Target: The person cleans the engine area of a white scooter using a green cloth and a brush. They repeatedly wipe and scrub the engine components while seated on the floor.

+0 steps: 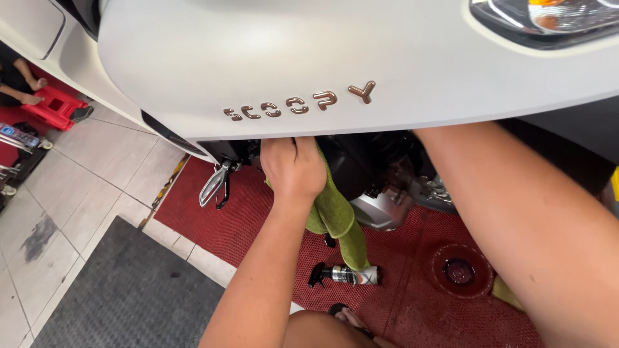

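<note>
Both forearms are bare, no sleeves showing, no watch or bands on the wrists. The left hand [293, 169] wears no glove or ring. A bare knee shows low down, and a foot in a dark sandal [348, 317].

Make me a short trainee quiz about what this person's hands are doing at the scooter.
1. True or false: the left hand holds a green cloth under the scooter panel.
2. What lies on the red mat below the cloth? A) spray bottle B) hammer C) sponge
3. Is the right hand visible?

Key:
1. True.
2. A, the spray bottle, lying on its side.
3. No. Only the right forearm shows; the hand is hidden behind the panel.
</note>
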### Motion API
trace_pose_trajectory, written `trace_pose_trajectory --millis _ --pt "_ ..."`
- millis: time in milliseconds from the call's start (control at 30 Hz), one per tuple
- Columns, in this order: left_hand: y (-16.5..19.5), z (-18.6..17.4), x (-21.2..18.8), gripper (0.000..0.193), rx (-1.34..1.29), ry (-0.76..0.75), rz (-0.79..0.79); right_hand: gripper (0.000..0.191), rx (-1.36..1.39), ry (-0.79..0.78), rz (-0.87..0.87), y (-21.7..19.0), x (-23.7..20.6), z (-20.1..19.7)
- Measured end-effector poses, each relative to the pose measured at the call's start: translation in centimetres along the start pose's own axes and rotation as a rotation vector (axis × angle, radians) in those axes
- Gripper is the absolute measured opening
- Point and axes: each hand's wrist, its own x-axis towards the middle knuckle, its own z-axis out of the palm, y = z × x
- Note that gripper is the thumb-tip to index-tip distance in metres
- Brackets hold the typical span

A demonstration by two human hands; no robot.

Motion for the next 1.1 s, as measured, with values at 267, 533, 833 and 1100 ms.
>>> trace_pose_trajectory --millis 267,533,833,1100 --pt "-0.6 0.1 -0.2 0.036 0.082 0.011 0.040 0.021 -0.034 -0.533 0.217 2.5 -18.8 -11.0" --pt "2.0 0.2 0.5 0.040 0.057 -0.092 -0.227 0.037 -0.767 -1.899 0.746 8.5 -28.4 -18.8" --pt "2.9 0.8 -0.2 0.045 0.057 0.013 -0.198 0.033 -0.717 -1.940 0.849 8.7 -27.6 -18.5" --pt "0.6 1.9 -0.8 0.050 0.098 0.038 -0.159 0.028 -0.537 -1.261 0.546 8.1 -24.9 -18.9"
